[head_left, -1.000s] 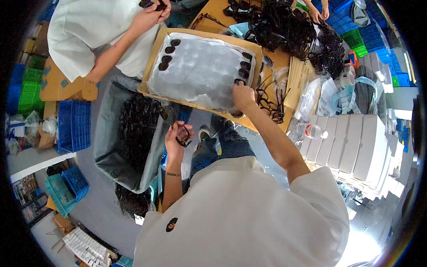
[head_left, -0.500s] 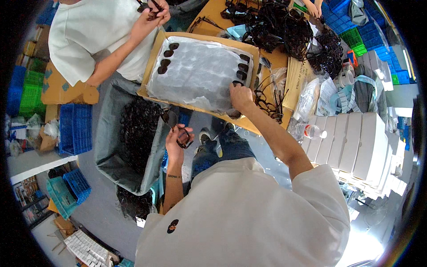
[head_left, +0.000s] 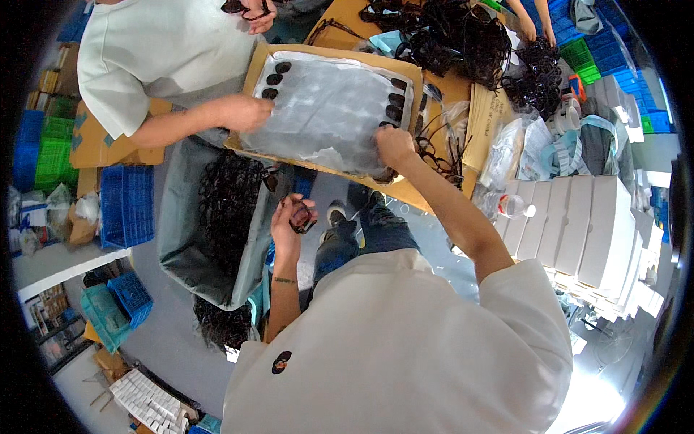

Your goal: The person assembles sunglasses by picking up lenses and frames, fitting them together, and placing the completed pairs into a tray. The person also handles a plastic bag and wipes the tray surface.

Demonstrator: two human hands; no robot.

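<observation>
In my left hand (head_left: pixel 284 220), beside the grey-lined bin, is a pair of dark-framed glasses (head_left: pixel 303 217), its fingers curled round the frame. My right hand (head_left: pixel 395 148) is closed at the right edge of a shallow cardboard box (head_left: pixel 253 72) lined with white paper (head_left: pixel 325 108). A dark lens (head_left: pixel 387 124) shows at its fingertips, partly covered by them. Above it lie several dark lenses (head_left: pixel 394 113) in a column. More dark lenses (head_left: pixel 275 79) run down the paper's left side, where a co-worker's hand (head_left: pixel 251 113) touches the paper.
A bin with grey lining (head_left: pixel 177 239) holds a heap of dark glasses frames (head_left: pixel 230 210). More frames (head_left: pixel 463 43) are piled on the table. White boxes (head_left: pixel 571 224) and a plastic bottle (head_left: pixel 512 206) stand on the right. The co-worker's other hand (head_left: pixel 259 16) holds dark glasses.
The co-worker's one hand has come down from the glasses to the paper's left side. My right hand has shifted slightly; my left still holds the glasses, turned a little.
</observation>
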